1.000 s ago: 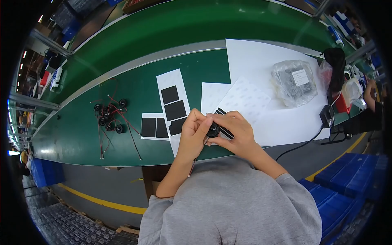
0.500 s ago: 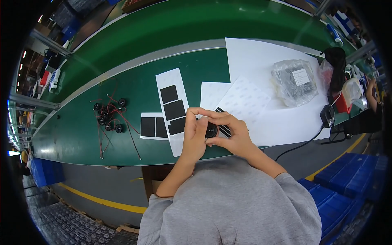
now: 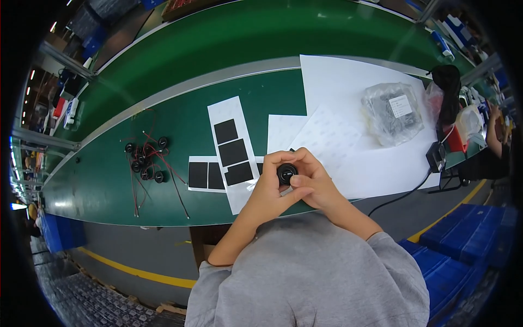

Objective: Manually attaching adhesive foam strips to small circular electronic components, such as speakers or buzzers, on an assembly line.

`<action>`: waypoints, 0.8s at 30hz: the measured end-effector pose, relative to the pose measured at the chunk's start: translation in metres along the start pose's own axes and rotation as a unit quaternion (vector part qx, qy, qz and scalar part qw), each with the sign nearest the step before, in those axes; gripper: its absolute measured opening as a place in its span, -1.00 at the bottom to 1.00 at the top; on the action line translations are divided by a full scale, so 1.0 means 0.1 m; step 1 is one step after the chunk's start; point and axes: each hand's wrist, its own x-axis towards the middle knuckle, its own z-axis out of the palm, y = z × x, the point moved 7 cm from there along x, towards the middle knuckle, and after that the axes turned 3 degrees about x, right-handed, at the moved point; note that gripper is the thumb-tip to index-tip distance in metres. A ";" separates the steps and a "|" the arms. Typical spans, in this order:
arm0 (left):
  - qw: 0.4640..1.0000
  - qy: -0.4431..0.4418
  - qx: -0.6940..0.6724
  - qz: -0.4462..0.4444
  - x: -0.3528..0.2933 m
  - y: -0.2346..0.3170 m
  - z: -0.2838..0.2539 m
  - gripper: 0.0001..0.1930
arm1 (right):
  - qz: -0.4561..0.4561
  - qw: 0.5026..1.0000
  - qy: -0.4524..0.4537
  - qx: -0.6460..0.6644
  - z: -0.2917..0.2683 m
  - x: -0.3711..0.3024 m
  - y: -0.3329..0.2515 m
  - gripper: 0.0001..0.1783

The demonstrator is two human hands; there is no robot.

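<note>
Near the front edge of the green worktop [image 3: 98, 191], by a large white sheet [image 3: 338, 82], the left hand [image 3: 268, 192] and right hand [image 3: 322, 189] meet, fingers curled, together pinching a round black part [image 3: 286, 173] that sits between them, circular face upward.

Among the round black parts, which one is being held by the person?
The round black part between the left hand and the right hand; the other round black parts lie grouped together on the green table, farther left.
</note>
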 end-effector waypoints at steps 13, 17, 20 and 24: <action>0.991 -0.023 -0.126 -0.048 -0.03 -0.22 -0.11 -0.72 | 0.038 0.999 -0.009 0.002 0.02 0.07 0.12 -0.88; 0.990 -0.017 -0.137 -0.040 0.00 -0.15 -0.11 -0.77 | 0.044 0.999 -0.003 -0.020 0.03 0.10 0.10 -0.89; 0.979 -0.015 -0.191 -0.066 0.02 -0.22 -0.13 -0.83 | 0.061 0.997 -0.038 -0.010 0.06 0.13 0.12 -0.88; 0.938 -0.051 -0.335 -0.072 0.05 -0.21 -0.13 -0.84 | 0.091 0.994 -0.036 -0.039 0.11 0.20 0.11 -0.83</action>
